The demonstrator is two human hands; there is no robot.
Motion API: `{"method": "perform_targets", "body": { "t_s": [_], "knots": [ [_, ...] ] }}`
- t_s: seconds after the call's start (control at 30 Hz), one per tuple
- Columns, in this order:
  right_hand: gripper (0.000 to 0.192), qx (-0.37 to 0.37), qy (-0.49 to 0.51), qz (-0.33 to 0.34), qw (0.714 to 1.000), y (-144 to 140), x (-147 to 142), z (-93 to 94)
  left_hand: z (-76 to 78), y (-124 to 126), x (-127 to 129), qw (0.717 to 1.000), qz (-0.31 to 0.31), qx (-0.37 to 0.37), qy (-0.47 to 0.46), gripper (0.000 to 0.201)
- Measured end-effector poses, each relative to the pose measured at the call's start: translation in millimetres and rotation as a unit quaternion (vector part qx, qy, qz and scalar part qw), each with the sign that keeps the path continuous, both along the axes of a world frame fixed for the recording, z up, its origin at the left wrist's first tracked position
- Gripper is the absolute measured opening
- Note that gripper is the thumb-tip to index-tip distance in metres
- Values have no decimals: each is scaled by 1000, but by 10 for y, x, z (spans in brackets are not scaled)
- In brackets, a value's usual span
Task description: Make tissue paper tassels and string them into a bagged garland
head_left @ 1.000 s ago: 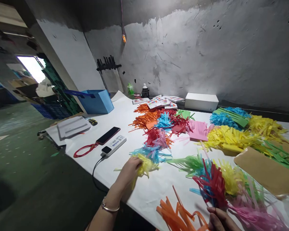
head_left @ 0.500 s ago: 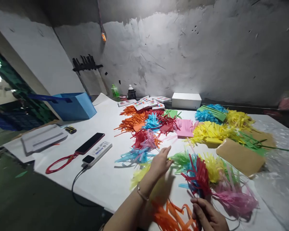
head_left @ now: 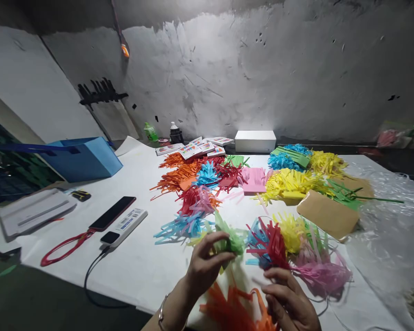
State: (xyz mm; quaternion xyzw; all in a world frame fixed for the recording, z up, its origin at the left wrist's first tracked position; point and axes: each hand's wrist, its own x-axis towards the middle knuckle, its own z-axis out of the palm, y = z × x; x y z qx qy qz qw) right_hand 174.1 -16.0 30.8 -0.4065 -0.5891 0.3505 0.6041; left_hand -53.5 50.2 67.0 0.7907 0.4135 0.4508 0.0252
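"One blue bag [head_left: 86, 158] far left, then a phone [head_left: 113, 214] and white device [head_left: 133, 223] side by side. Why there?"

"Set aside, I'd judge, leaving mid-table [head_left: 148, 271] to the paper strips."

"Next, the left hand [head_left: 205, 269]?"

"Thumb and forefinger pinching a green tassel [head_left: 236, 241], just beyond the orange strips [head_left: 227, 303]. Probably held at one end so the rest fans loose."

"And the right hand [head_left: 290, 303]?"

"Fingers bent, beside the orange strips, near a red tassel [head_left: 276, 241]. Cannot tell whether thumb and fingertips close on anything. Pink tassel [head_left: 326, 271] lies farther right; brown card [head_left: 326, 215] behind it."

"Writing, left to right?"

"White device: label with blue lettering, too small to read. Flat boxes [head_left: 189, 151] at the back: coloured pennant-like prints, no legible words. White box [head_left: 255, 141] beside them: no marks visible. No brand I can name."
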Motion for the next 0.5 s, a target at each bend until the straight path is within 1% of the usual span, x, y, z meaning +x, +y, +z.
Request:
{"method": "perform_targets", "body": {
  "t_s": [0.07,0.13,0.17,0.2,0.23,0.27,0.3,0.33,0.37,0.4,0.47,0.5],
  "knots": [
    [24,23,-6,61,998,38,-71,107,-29,-166,67,998,-50,48,5,20],
    [23,12,-37,140,989,88,-138,185,-77,-257,144,995,-83,59,-4,15],
    [23,10,-55,161,985,112,-162,207,-99,-276,170,995,-84,52,-24,16],
    [23,16,-74,162,984,132,-177,217,-116,-281,182,995,-67,41,-59,18],
    [22,33,-93,146,984,148,-183,215,-124,-276,179,994,-29,24,-106,19],
    [21,57,-111,117,985,158,-181,202,-120,-265,162,988,23,-2,-155,20],
    [18,85,-129,84,984,164,-175,181,-103,-254,134,977,75,-41,-195,19],
    [16,114,-153,57,980,166,-166,152,-74,-246,102,965,114,-86,-219,18],
    [16,146,-182,34,972,167,-158,117,-36,-246,72,956,134,-129,-225,18],
    [18,180,-215,15,960,167,-154,78,7,-255,50,951,133,-170,-222,19],
    [25,255,-283,-24,924,171,-165,-6,86,-294,45,940,88,-246,-218,23],
    [27,292,-315,-44,902,175,-179,-47,112,-319,66,929,62,-285,-227,27]
  ]
}}
